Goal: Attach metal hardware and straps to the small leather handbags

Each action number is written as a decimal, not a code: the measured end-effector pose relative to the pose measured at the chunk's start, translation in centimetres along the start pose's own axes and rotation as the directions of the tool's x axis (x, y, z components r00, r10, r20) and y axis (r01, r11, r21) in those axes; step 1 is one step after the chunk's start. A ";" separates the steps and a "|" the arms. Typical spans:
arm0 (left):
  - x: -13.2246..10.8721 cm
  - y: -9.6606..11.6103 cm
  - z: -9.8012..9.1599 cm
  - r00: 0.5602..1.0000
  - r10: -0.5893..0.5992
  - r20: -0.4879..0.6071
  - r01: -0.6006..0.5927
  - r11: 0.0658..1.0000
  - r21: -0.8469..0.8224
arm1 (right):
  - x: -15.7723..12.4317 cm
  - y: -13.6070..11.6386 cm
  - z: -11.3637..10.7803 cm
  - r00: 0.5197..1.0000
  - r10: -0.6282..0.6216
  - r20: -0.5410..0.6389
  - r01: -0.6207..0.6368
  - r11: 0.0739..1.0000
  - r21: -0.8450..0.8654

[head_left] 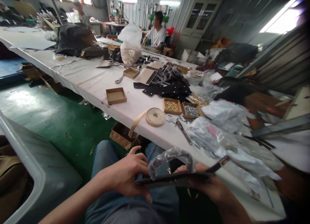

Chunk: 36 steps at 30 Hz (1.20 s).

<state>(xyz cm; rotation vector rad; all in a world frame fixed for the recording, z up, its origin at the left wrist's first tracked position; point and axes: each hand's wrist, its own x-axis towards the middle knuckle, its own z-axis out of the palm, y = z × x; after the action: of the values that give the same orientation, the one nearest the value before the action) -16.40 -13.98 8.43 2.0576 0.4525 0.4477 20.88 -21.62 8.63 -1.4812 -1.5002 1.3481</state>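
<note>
Above my lap is a dark bag panel [167,182], seen nearly edge-on, with a curved handle [155,164] wrapped in clear plastic. My left hand [133,174] grips the panel's left end, its thumb below and one finger sticking out. At the other end, my right hand [208,182] is closed around the panel, its fingers partly hidden behind it. A dark strap end [221,163] juts out to the upper right. Small gold-coloured hardware [169,170] shows beside the handle.
On the white table [92,85] are a tape roll [155,116], a metal hand tool [184,132], boxes of gold rivets [172,106] and silver rivets [191,110], a shallow box [116,96] and plastic bags [208,133]. A grey bin [48,165] stands left. A person [157,31] sits beyond.
</note>
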 end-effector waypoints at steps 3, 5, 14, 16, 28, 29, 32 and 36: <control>-0.3 -0.3 0.0 0.998 0.066 -0.020 -0.067 0.997 -0.033 | 1.2 1.4 0.5 0.993 0.107 0.041 -0.110 0.990 0.086; -0.1 -0.5 0.2 0.992 0.123 -0.012 -0.124 0.983 -0.134 | 2.3 2.5 0.6 0.988 0.112 0.107 -0.127 0.981 0.146; 0.2 -3.1 1.8 0.986 0.164 -0.013 -0.162 0.954 -0.251 | 5.9 4.1 0.4 0.946 0.101 0.308 -0.171 0.963 0.210; 0.2 -3.1 1.7 0.990 0.140 -0.011 -0.140 0.971 -0.195 | 6.3 4.6 0.2 0.942 0.128 0.311 -0.204 0.952 0.228; 9.0 -8.9 -4.7 0.712 -0.478 -0.514 0.380 0.878 -0.290 | 21.6 -0.9 -4.3 0.991 0.134 0.026 -0.136 0.956 0.258; 10.1 -10.0 -5.4 0.703 -0.481 -0.524 0.378 0.877 -0.298 | 23.5 -1.2 -4.8 0.988 0.151 0.000 -0.148 0.965 0.218; 12.8 -12.8 -7.2 0.660 -0.542 -0.520 0.463 0.839 -0.287 | 28.3 -0.9 -5.7 0.967 0.218 -0.130 -0.209 0.975 0.077; 15.1 -15.3 -8.5 0.522 -0.728 -0.445 0.685 0.669 -0.290 | 32.1 0.7 -5.9 0.942 0.187 -0.280 -0.212 0.975 -0.064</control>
<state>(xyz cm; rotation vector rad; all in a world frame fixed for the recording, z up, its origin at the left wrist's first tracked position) -9.52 6.89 1.32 1.4450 1.5306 0.5018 21.11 10.43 2.65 -1.8379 -1.2782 1.1403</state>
